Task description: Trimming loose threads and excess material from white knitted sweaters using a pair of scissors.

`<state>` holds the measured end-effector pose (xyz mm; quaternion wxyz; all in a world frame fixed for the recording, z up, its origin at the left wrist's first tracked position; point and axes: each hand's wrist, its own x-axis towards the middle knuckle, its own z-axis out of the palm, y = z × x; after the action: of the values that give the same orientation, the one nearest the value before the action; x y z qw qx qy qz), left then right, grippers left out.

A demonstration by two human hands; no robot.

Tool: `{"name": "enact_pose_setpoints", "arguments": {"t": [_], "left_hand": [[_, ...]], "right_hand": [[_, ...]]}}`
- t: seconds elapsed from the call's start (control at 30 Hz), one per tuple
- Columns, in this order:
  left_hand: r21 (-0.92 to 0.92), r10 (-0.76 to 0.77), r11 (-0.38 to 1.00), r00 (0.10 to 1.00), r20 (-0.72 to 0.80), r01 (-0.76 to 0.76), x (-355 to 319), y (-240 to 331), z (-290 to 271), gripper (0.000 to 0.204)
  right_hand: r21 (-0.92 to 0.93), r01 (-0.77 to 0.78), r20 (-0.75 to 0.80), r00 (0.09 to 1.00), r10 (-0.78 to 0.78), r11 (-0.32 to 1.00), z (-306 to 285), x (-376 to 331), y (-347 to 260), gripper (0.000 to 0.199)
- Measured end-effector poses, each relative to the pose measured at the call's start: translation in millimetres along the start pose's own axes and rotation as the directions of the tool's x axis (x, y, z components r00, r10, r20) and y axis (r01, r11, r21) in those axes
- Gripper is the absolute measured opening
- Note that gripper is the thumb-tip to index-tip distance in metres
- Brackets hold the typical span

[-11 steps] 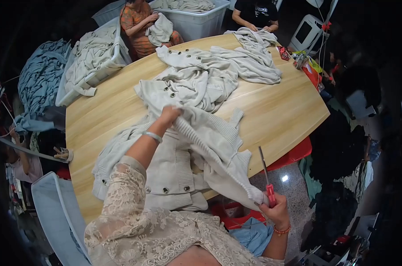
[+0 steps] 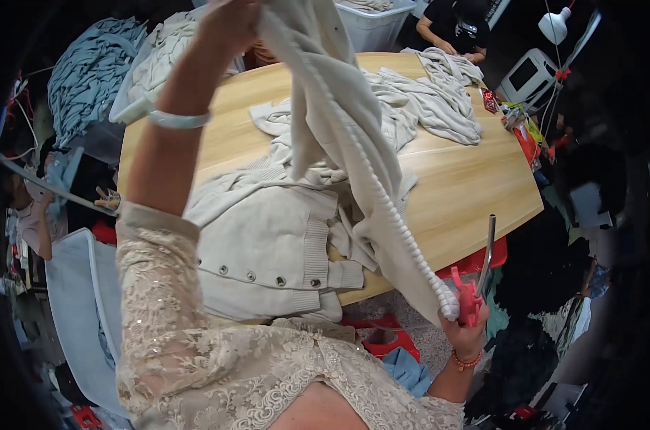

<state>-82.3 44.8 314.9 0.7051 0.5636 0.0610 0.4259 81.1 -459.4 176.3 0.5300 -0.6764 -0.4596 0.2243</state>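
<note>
A cream knit garment (image 2: 346,107) is stretched on a slant between my two hands, its ribbed edge running down to the right. My left hand (image 2: 228,25) is raised at the top of the view, closed on the garment's upper part; its fingertips are partly hidden. Low on the right, my right hand (image 2: 465,333) grips the lower end of the ribbed edge together with red-handled scissors (image 2: 471,295), whose metal blades point up, away from the cloth. Beneath lies a folded cream cardigan (image 2: 260,236) with dark buttons down its front.
More cream knitwear (image 2: 439,107) lies across the wooden table (image 2: 475,186). Left are a blue-grey garment pile (image 2: 95,79) and a pale plastic bin (image 2: 70,315). A red stool (image 2: 389,337) stands below the table's near edge. Across the table, a person (image 2: 454,29) handles cloth.
My left hand has lifted up and away, pulling the garment off the table. My right hand has shifted slightly right and up, turning the scissors. The view has tilted a little.
</note>
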Motion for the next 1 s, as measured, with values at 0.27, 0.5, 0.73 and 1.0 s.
{"name": "enact_pose_setpoints", "arguments": {"t": [0.27,0.5,0.73,1.0], "left_hand": [[0.411,0.221,0.910,0.898,-0.381,-0.050,-163.8,78.5,-204.3,0.040],[0.710,-0.314,0.524,0.881,-0.353,0.471,-309.3,-11.8,-158.7,0.088],[0.484,-0.619,0.710,0.781,0.083,0.511,-393.1,-50.2,-17.6,0.059],[0.783,-0.228,0.580,0.967,-0.111,0.226,-304.4,-0.3,-73.5,0.012]], "right_hand": [[0.228,0.141,0.615,0.746,-0.255,0.963,100.6,46.5,-51.8,0.019],[0.057,0.192,0.763,0.625,-0.167,0.980,214.1,48.3,-15.1,0.028],[-0.016,0.112,0.583,0.808,-0.081,0.994,248.3,55.1,-18.0,0.031],[-0.579,-0.133,0.094,0.969,0.227,0.805,211.7,68.7,93.6,0.041]]}}
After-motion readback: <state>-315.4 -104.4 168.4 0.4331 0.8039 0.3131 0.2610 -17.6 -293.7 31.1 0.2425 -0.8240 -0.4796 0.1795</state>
